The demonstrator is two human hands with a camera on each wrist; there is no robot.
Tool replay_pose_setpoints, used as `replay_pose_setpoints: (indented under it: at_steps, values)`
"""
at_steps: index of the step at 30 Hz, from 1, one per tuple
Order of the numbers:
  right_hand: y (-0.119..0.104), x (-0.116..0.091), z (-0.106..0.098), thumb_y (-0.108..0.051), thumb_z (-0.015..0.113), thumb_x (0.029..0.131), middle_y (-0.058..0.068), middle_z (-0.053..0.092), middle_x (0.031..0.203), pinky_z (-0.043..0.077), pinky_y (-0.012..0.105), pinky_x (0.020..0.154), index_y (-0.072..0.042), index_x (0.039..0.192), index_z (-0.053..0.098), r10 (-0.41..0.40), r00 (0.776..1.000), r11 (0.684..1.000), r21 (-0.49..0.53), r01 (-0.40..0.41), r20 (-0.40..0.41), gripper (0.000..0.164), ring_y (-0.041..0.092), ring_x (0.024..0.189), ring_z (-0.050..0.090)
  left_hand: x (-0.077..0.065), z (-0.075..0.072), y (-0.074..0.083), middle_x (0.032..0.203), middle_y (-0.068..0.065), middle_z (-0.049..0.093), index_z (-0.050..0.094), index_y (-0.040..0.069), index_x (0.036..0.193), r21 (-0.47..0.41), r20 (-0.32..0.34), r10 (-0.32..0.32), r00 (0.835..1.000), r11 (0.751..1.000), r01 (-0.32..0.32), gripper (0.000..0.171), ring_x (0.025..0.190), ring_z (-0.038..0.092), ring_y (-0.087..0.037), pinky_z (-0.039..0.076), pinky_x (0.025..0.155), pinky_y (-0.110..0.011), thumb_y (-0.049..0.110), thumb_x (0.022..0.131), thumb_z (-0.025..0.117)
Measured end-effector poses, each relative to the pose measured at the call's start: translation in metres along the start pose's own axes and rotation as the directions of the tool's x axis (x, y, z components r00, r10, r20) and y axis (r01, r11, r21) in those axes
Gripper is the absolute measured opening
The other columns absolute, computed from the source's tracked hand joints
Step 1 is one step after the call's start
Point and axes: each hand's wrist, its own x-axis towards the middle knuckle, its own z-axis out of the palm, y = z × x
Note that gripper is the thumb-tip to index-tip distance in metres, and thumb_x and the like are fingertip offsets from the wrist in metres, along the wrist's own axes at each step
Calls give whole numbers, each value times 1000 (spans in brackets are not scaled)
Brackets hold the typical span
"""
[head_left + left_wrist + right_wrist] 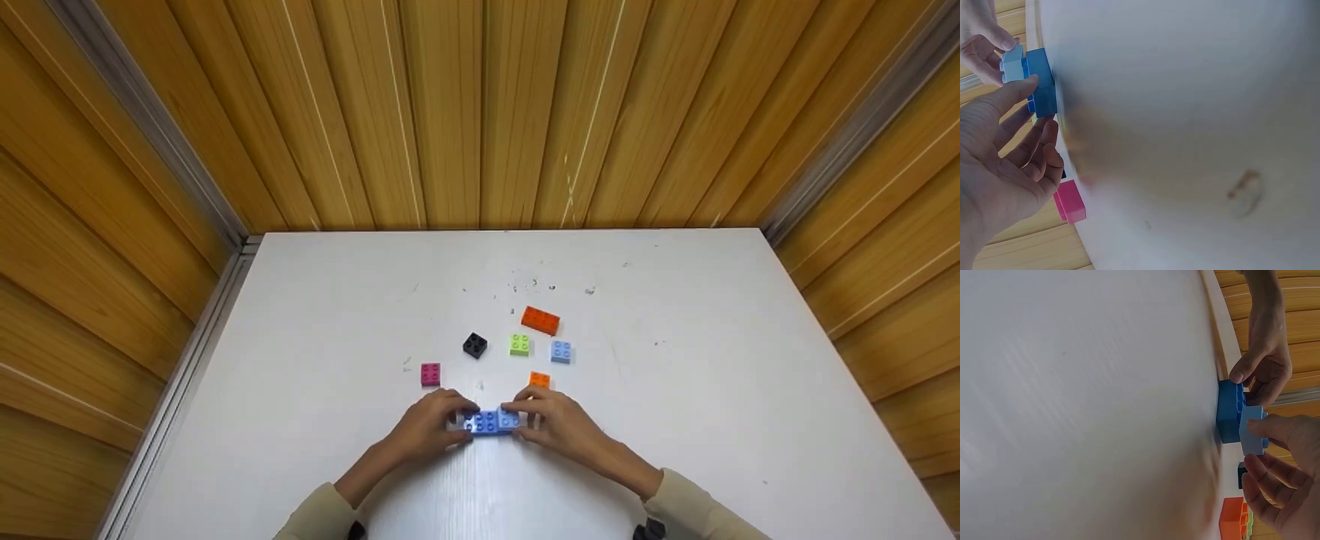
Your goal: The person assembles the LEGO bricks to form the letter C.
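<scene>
The thumb and fingers of the right hand (pixel 559 421) pinch a light blue brick (pixel 508 418), and the thumb and fingers of the left hand (pixel 429 421) grip the left end of a longer blue brick (pixel 484 422). The light blue brick is above the right end of the blue brick, studs upward; whether it is fully pressed down, I cannot tell. Both are midway between the left and right edges of the white table (pixel 315 315), well apart from its far edge. In my judgement, the step in hand is the joining of these two bricks, so the next move calls for the left hand to keep the blue brick steady while the right hand lines up the studs and presses evenly. Just beyond the right fingers lies an orange brick (pixel 539 379), and beyond the left hand a magenta brick (pixel 430 374). Farther toward the far edge are a black brick (pixel 475 345), turned at an angle, a lime brick (pixel 519 344) and a loose pale blue brick (pixel 561 352). The red-orange brick (pixel 541 320), a long one, lies nearest to the far edge, behind which stands a wooden wall (pixel 450 112).
</scene>
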Motion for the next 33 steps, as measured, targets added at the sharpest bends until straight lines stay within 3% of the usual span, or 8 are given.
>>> replay_pose_setpoints:
  at_steps: [15,23,33]
  values:
    - [-9,10,-6,-15,84,83,4,68,110,49,23,74,-13,123,75,0,997,993,-120,8,73,41,15,86,60,0,1,0,107,-3,72,74,10,118,-25,-4,-6,1000,1000,6,37,91,63,-16,51,77,-23,14,82,83]
    - [-12,10,-1,-18,84,82,2,69,110,55,27,77,-16,122,75,-9,999,984,-179,18,49,41,16,92,65,-1,2,-3,105,-3,72,74,10,116,-32,-7,-5,1000,999,5,37,89,63,-15,50,76,-22,14,81,84]
    - [-4,8,13,-20,84,84,-2,68,113,54,27,83,-16,124,72,17,1000,999,-29,-18,-25,42,13,94,63,-1,0,-4,107,-3,72,74,10,118,-39,-2,8,1000,999,-8,37,90,64,-16,50,76,-22,16,82,84]
